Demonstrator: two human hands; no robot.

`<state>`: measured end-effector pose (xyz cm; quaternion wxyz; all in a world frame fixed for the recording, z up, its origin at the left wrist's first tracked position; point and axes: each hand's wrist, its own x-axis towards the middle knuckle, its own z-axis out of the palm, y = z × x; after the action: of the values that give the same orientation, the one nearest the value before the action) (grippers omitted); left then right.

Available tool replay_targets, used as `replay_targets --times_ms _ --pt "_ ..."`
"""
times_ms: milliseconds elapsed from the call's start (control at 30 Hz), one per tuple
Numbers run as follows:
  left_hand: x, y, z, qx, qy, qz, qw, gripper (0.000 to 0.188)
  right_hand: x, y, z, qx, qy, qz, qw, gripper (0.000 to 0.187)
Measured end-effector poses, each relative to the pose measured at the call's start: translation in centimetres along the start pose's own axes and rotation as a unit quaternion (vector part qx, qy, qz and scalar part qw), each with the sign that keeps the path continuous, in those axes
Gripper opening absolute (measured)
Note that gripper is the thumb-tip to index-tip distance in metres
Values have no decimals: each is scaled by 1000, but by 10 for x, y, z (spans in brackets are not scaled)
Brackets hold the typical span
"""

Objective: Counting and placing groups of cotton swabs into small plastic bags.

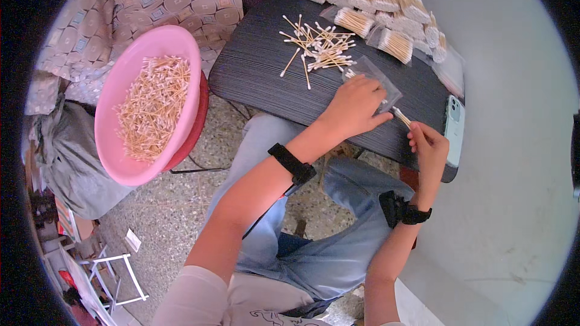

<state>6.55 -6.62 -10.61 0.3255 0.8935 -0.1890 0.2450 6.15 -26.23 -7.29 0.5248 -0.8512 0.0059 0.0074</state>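
My left hand [358,105] lies over a small clear plastic bag [386,84] near the table's front edge, its fingers curled onto the bag and its thumb stretched toward the right. A few cotton swab tips [350,74] show beside its knuckles. Between the thumb and fingers of my right hand [430,143] is a small bunch of cotton swabs [401,116], their white tips pointing at the bag's near side. Behind my left hand, a loose heap of cotton swabs [323,45] is scattered on the black table [254,54].
Several filled bags of cotton swabs [396,45] are piled at the table's back right. A phone [454,127] lies at the right edge by the wall, near flat clear bags [450,73]. Left of the table, a pink basin [104,127] full of swabs stands tilted on a red stool [196,127].
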Motion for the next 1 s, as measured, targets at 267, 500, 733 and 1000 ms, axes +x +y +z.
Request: replay_targets --times_ms 267,500,733,1000 --pt "0 -3 11 42 16 -6 999 14 0 -8 9 20 -15 -14 1000 21" --pt "3 5 10 -25 49 -47 997 11 3 -8 11 66 -38 3 997 20" --pt "1 9 6 -58 56 -75 994 10 9 -6 26 8 -33 -21 999 17" --pt "0 14 8 -120 65 -55 989 12 10 -7 49 24 29 -107 994 11"
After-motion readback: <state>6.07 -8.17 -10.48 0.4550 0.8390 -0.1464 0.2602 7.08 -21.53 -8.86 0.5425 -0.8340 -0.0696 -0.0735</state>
